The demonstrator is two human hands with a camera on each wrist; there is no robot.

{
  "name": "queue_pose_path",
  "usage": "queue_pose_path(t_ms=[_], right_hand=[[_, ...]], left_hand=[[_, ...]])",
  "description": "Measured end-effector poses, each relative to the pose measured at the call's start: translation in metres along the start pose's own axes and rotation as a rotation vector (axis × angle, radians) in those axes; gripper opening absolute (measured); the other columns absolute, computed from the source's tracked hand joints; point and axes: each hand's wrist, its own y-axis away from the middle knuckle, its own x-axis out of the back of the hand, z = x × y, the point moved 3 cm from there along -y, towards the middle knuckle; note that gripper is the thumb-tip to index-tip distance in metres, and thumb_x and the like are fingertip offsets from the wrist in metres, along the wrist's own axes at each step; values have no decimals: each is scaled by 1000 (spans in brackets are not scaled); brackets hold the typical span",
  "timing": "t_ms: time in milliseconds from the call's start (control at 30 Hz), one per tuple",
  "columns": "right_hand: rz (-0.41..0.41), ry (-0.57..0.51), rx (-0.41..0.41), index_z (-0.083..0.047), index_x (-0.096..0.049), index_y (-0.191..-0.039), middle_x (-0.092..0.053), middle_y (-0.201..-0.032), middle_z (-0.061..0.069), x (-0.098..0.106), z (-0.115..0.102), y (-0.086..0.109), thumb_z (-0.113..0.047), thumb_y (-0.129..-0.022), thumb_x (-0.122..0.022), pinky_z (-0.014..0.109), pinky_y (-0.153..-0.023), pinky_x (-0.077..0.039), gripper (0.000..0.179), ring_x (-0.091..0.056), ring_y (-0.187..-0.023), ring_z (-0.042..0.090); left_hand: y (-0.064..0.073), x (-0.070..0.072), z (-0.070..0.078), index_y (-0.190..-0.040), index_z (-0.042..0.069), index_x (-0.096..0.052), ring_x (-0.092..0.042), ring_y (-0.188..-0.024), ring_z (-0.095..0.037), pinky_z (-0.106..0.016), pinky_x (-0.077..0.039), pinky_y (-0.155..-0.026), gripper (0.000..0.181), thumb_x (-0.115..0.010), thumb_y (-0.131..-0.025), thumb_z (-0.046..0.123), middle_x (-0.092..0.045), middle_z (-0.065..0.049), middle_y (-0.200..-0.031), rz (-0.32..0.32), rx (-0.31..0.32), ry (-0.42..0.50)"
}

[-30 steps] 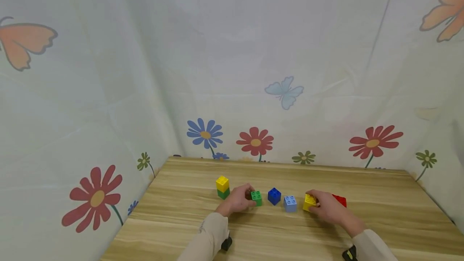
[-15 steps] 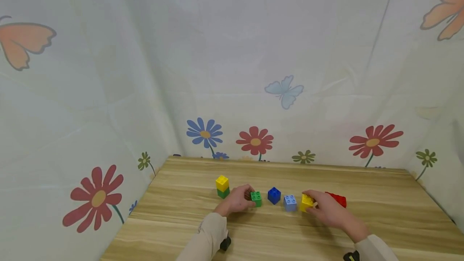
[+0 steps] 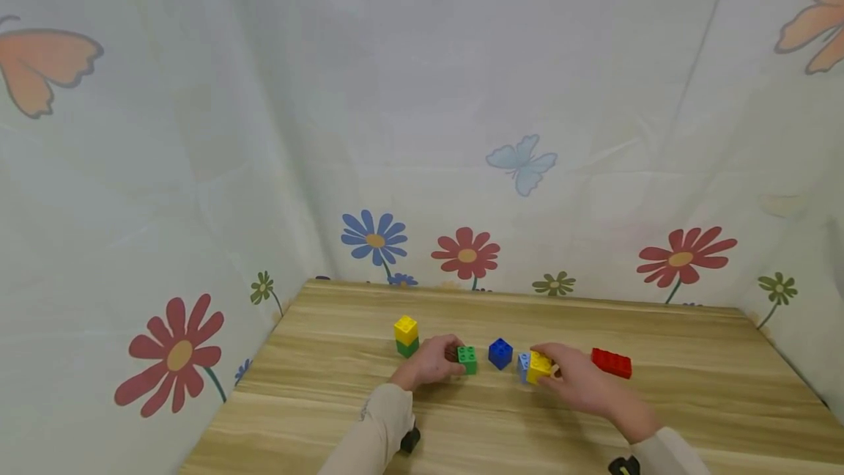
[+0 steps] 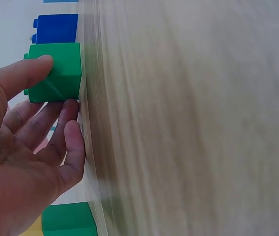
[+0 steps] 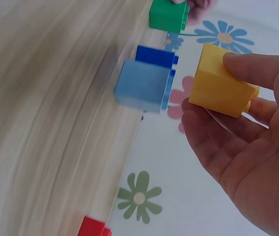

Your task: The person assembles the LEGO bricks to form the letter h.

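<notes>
My left hand (image 3: pixel 434 362) pinches a green toy brick (image 4: pixel 56 78) between thumb and fingers, and the brick stands on the table. In my right hand (image 3: pixel 578 381) a yellow toy brick (image 5: pixel 219 81) is pinched between thumb and fingertips, lifted off the tabletop. The right wrist view shows it beside and above a light blue brick (image 5: pixel 143 86), apart from it. From the head view the yellow brick partly covers that light blue brick. A dark blue brick (image 3: pixel 500 353) stands between the green and light blue ones.
Left of my left hand stands a stack, a yellow brick (image 3: pixel 406 329) on a green brick (image 3: pixel 407 347). A longer red brick (image 3: pixel 611 363) lies to the right, behind my right hand. Behind the wooden table (image 3: pixel 330 387) hangs a flowered curtain (image 3: pixel 409 130).
My right hand has moved left with the yellow brick, from beside the light blue brick to partly over it, uncovering the red brick. My left hand stays at the green brick.
</notes>
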Motion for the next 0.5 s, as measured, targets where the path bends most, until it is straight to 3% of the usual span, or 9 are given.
queue_pose_path(t_ms=[500], right_hand=[[11,-52,83,-3,-51,-123,-58,-115,7,-24,-24,-18,-12,-88,-68,32,-79,-52,40,-57,-96,16]], left_hand=[[0,1,1,-105,12,-61,-56,-84,-12,-33,-49,-82,26,-73,-83,15,-62,5,-92,8,-28,-15]])
